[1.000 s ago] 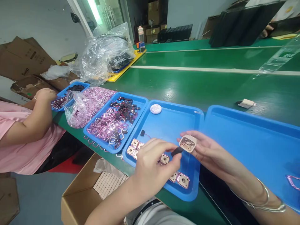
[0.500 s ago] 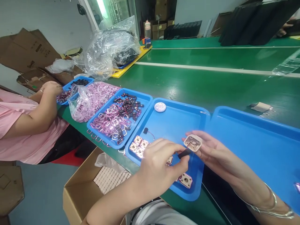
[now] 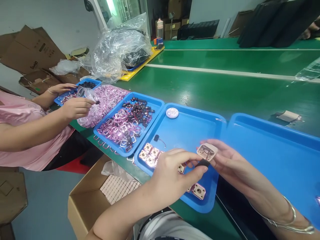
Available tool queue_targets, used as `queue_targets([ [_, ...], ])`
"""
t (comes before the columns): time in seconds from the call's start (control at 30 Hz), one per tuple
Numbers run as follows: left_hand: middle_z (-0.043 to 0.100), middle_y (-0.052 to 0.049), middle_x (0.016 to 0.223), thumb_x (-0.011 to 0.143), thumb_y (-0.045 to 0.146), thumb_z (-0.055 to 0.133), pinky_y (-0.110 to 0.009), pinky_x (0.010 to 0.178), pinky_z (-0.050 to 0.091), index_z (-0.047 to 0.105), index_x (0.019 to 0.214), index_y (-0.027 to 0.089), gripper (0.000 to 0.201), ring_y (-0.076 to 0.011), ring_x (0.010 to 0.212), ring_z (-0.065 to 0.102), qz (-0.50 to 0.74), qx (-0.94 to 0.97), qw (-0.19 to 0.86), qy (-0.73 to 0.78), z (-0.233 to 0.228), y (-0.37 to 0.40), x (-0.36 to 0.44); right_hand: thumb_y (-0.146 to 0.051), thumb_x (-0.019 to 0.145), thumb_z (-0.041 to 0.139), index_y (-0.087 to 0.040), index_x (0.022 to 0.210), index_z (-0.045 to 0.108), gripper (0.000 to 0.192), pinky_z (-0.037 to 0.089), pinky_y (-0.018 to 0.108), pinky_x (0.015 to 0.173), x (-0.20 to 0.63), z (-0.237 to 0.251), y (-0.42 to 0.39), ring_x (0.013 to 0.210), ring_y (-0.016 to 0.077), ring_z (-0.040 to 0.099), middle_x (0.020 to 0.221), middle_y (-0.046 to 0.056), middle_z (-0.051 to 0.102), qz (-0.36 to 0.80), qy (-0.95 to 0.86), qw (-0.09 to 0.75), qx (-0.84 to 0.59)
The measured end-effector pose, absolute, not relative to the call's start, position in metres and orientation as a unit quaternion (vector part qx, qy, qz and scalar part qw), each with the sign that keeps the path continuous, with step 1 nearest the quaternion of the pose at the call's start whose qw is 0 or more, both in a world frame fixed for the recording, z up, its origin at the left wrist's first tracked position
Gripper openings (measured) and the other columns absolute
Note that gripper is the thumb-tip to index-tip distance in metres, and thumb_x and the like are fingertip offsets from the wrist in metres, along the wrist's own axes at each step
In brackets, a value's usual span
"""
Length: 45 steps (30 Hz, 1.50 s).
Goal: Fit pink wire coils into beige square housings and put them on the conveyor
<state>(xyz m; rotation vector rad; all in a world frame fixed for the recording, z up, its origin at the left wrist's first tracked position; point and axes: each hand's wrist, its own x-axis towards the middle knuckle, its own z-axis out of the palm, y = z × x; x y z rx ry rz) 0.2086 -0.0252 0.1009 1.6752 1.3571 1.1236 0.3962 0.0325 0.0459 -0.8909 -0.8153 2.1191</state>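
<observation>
My right hand (image 3: 225,155) grips a pale square housing (image 3: 207,151) by its edge, its hollow inner side facing up. In my left hand (image 3: 178,170), a small black block (image 3: 202,162) is pinched between thumb and fingers, right at the housing's near edge. Below both hands is a blue tray (image 3: 193,111). Several pale square pieces with pink rims (image 3: 199,191) lie along its near side, some hidden behind my left hand. A small black part with a thin wire (image 3: 156,137) and a round white patterned disc (image 3: 172,113) also lie in this tray.
To the left, another blue tray (image 3: 160,100) holds pink metal frames (image 3: 116,128) and black wired parts (image 3: 140,111). Beyond it sits a bag of pink frames (image 3: 110,95). A co-worker's hand (image 3: 78,107) holds a small black part. An open carton (image 3: 82,203) stands below the table edge.
My left hand has brought the black block closer against the housing, shifting slightly right. The co-worker's near hand has moved right, away from their tray, with a small black part.
</observation>
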Motion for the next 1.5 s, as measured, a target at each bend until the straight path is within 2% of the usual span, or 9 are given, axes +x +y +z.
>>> queue_targets([
  [0.17, 0.069, -0.003, 0.072, 0.077, 0.022, 0.072, -0.022, 0.062, 0.047, 0.072, 0.09, 0.012, 0.016, -0.012, 0.064, 0.06, 0.453, 0.588, 0.386, 0.547, 0.099, -0.024, 0.209, -0.031, 0.072, 0.08, -0.028, 0.112, 0.068, 0.042, 0.052, 0.024, 0.076, 0.396, 0.042, 0.031, 0.081, 0.0167, 0.068, 0.094, 0.003, 0.075, 0.821, -0.31, 0.33, -0.348],
  [0.37, 0.072, -0.001, 0.076, 0.084, 0.027, 0.065, -0.021, 0.063, 0.045, 0.072, 0.08, 0.016, 0.014, -0.011, 0.066, 0.06, 0.417, 0.578, 0.42, 0.562, 0.099, -0.023, 0.209, -0.031, 0.071, 0.081, -0.028, 0.11, 0.068, 0.041, 0.051, 0.023, 0.08, 0.392, 0.042, 0.03, 0.086, 0.0164, 0.067, 0.096, 0.003, 0.074, 0.818, -0.328, 0.331, -0.337],
  [0.47, 0.07, 0.0, 0.071, 0.086, 0.028, 0.062, -0.021, 0.06, 0.042, 0.072, 0.078, 0.018, 0.016, -0.0101, 0.063, 0.058, 0.408, 0.564, 0.435, 0.571, 0.097, -0.022, 0.21, -0.032, 0.071, 0.08, -0.029, 0.109, 0.069, 0.039, 0.05, 0.023, 0.079, 0.39, 0.042, 0.029, 0.084, 0.0155, 0.067, 0.095, 0.002, 0.074, 0.817, -0.328, 0.331, -0.34],
  [0.63, 0.068, -0.001, 0.063, 0.078, 0.031, 0.07, -0.02, 0.053, 0.043, 0.068, 0.072, 0.015, 0.017, -0.0101, 0.054, 0.058, 0.422, 0.479, 0.536, 0.552, 0.083, -0.013, 0.209, -0.033, 0.069, 0.082, -0.027, 0.106, 0.071, 0.039, 0.05, 0.023, 0.078, 0.389, 0.045, 0.028, 0.083, 0.016, 0.066, 0.093, 0.003, 0.074, 0.79, -0.363, 0.334, -0.364],
  [0.73, 0.069, -0.001, 0.063, 0.073, 0.031, 0.075, -0.021, 0.055, 0.047, 0.07, 0.074, 0.015, 0.017, -0.0108, 0.054, 0.06, 0.46, 0.447, 0.555, 0.531, 0.075, -0.009, 0.209, -0.034, 0.069, 0.081, -0.027, 0.105, 0.071, 0.038, 0.05, 0.026, 0.078, 0.389, 0.048, 0.029, 0.084, 0.0174, 0.066, 0.095, 0.004, 0.075, 0.774, -0.367, 0.343, -0.385],
  [0.9, 0.073, -0.004, 0.08, 0.071, 0.026, 0.077, -0.025, 0.068, 0.052, 0.076, 0.089, 0.019, 0.019, -0.016, 0.073, 0.066, 0.49, 0.479, 0.513, 0.516, 0.069, -0.01, 0.209, -0.035, 0.069, 0.081, -0.027, 0.105, 0.07, 0.038, 0.051, 0.033, 0.082, 0.39, 0.049, 0.03, 0.087, 0.0215, 0.068, 0.1, 0.006, 0.075, 0.766, -0.362, 0.354, -0.397],
  [1.07, 0.069, -0.004, 0.079, 0.075, 0.025, 0.075, -0.025, 0.065, 0.049, 0.076, 0.085, 0.021, 0.011, -0.0151, 0.072, 0.061, 0.494, 0.544, 0.428, 0.527, 0.068, -0.012, 0.209, -0.035, 0.068, 0.082, -0.026, 0.104, 0.072, 0.038, 0.051, 0.036, 0.084, 0.391, 0.05, 0.03, 0.088, 0.0231, 0.068, 0.101, 0.008, 0.075, 0.765, -0.367, 0.347, -0.4],
  [1.33, 0.068, -0.005, 0.077, 0.086, 0.024, 0.063, -0.027, 0.071, 0.047, 0.074, 0.084, 0.015, 0.014, -0.0152, 0.075, 0.061, 0.504, 0.671, 0.242, 0.486, 0.069, -0.009, 0.206, -0.036, 0.069, 0.081, -0.025, 0.105, 0.073, 0.039, 0.052, 0.037, 0.085, 0.389, 0.051, 0.028, 0.089, 0.0241, 0.069, 0.101, 0.009, 0.076, 0.77, -0.369, 0.334, -0.399],
  [1.5, 0.068, -0.005, 0.079, 0.084, 0.027, 0.065, -0.027, 0.072, 0.049, 0.073, 0.09, 0.017, 0.014, -0.0158, 0.077, 0.061, 0.494, 0.691, 0.226, 0.478, 0.066, -0.008, 0.206, -0.039, 0.067, 0.082, -0.025, 0.107, 0.072, 0.043, 0.051, 0.041, 0.089, 0.389, 0.05, 0.028, 0.089, 0.0256, 0.07, 0.101, 0.01, 0.076, 0.77, -0.351, 0.342, -0.408],
])
